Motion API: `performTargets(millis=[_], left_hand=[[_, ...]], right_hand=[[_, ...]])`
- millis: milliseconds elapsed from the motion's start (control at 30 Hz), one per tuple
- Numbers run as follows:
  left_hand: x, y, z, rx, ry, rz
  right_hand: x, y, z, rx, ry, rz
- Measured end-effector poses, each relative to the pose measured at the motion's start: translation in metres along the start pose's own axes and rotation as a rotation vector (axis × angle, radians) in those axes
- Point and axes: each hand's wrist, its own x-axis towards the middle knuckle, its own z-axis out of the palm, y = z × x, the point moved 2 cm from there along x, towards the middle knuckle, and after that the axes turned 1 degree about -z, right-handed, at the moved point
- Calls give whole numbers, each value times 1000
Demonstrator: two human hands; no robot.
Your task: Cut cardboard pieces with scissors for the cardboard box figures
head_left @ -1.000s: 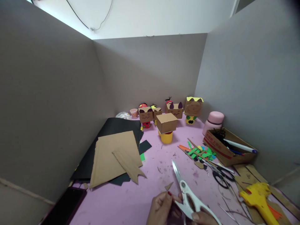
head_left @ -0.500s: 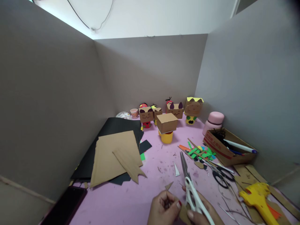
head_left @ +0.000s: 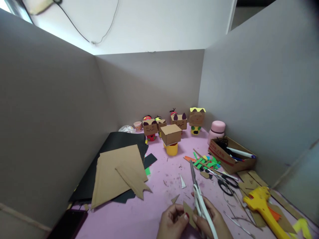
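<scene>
Low in the view, my left hand [head_left: 172,221] pinches a small brown cardboard piece [head_left: 189,215] between thumb and fingers. My right hand [head_left: 214,219] is wrapped round white-handled scissors [head_left: 202,206], whose blades point away from me and look nearly closed. My right thumb lies close to the cardboard piece; whether it presses on it I cannot tell. A small cardboard triangle [head_left: 175,199] and a white paper triangle [head_left: 182,182] lie on the table just beyond my hands. Farther back, a plain cardboard box [head_left: 170,134] sits on a yellow cup-like base [head_left: 171,149].
Cardboard sheets [head_left: 117,176] rest on black sheets [head_left: 109,141] at left, near a phone [head_left: 67,224]. Right are paper scraps [head_left: 206,162], black-handled scissors [head_left: 225,186], a box of pens [head_left: 231,156], a pink bottle [head_left: 216,132] and a yellow glue gun [head_left: 261,202]. Cardboard-headed figures [head_left: 150,128] stand behind.
The camera view has shifted, so the scene sits a little left and lower. The cardboard piece in my left hand now stands more upright and shows more. My right hand still holds the scissors.
</scene>
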Motion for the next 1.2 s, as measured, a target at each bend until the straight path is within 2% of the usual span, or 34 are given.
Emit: performTargets(millis=[200,400,600,833,1033,1200], left_hand=[[-1,1,0,97,17,109],[-4,12,-2,172,69,156],[-8,13,-5,159,87,187],[-12,19,-7,115,111,179],[-7,27,-24,76,93,165],[4,23,-40,82,87,183]], right_hand=[[-6,-17,9,-23,-130,-11],[-9,-25,10,-58,-144,-32],[-8,-25,3,-102,-180,-137],[-11,-28,1,-130,-159,-252],[-1,-44,7,-137,-218,-235],[6,-39,23,-129,-222,-234]])
